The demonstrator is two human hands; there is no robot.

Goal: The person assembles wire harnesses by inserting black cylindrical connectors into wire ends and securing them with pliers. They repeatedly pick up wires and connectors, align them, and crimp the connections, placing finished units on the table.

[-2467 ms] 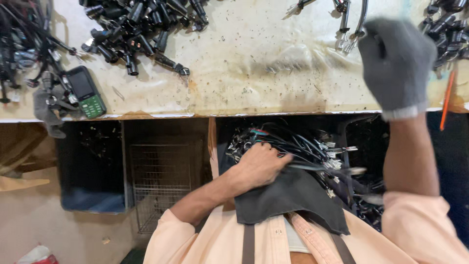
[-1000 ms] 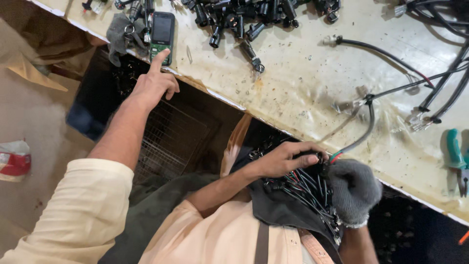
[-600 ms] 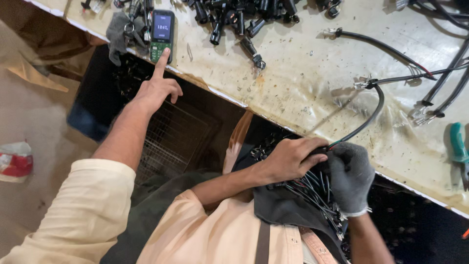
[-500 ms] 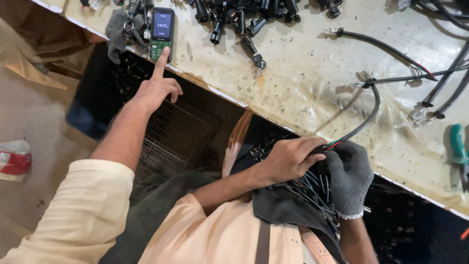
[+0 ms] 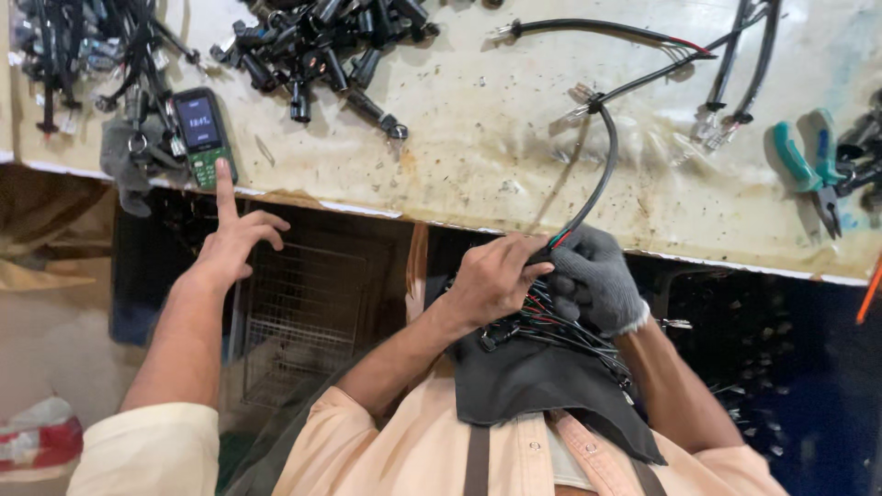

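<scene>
My left hand (image 5: 494, 277) is bare and pinches the lower end of a black cable (image 5: 606, 161) just below the bench edge. My right hand (image 5: 595, 280), in a grey knit glove, is curled against the same cable end, touching my left hand. The cable arcs up onto the bench, its stripped tips lying there. Under both hands a bundle of thin black wires (image 5: 560, 331) rests on my dark apron (image 5: 533, 386). At the left, a co-worker's bare hand (image 5: 230, 243) points one finger at the keypad of a small green phone (image 5: 204, 130).
The stained pale bench (image 5: 478, 156) carries a heap of black connectors (image 5: 322, 41), tangled cables (image 5: 83, 55) at far left, more cables (image 5: 735, 64) at top right, and teal-handled pliers (image 5: 808, 165). A wire basket (image 5: 303, 312) sits under the bench.
My gloved right hand came down from the bench and now meets my left hand on the cable. A co-worker's hand came in and stays pointing at the phone.
</scene>
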